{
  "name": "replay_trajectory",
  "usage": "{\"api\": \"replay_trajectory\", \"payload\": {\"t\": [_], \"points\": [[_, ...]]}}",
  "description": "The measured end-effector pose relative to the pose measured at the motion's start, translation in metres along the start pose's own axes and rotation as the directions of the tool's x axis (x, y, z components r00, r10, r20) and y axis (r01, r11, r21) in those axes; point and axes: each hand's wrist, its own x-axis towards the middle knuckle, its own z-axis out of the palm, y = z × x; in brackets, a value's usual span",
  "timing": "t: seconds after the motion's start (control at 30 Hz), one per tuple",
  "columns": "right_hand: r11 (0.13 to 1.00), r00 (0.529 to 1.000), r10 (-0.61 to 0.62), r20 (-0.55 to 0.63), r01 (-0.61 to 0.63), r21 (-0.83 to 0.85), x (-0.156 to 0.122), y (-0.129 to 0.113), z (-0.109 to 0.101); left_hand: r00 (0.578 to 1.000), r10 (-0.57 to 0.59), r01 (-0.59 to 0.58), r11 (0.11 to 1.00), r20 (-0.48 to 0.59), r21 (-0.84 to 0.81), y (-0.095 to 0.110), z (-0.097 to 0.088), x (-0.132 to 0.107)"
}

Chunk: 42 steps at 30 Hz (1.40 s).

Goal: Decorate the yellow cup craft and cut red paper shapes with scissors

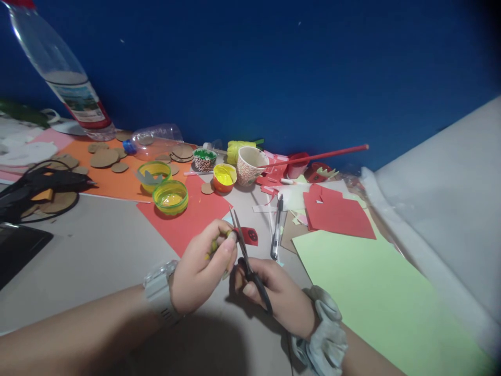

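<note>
The right hand is curled tight through the handles of the scissors, blades slightly apart and pointing away. The left hand, fingers pinched closed, holds a small red scrap at the blades, above the table. The dark marks on the scrap are too small to make out. A pen lies just beyond.

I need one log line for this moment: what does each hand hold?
left hand: pinches small red paper cutout | right hand: grips black metal scissors, blades at cutout | near: black pen on grey table
</note>
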Motion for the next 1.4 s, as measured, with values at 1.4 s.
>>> {"api": "replay_trajectory", "payload": {"t": [1.4], "points": [[1.0, 1.0, -0.012, 0.009, 0.011, 0.021, 0.0006, 0.0028, -0.0005, 0.999, -0.038, 0.038, 0.999, -0.01, -0.009, -0.0006, -0.0007, -0.0026]]}}
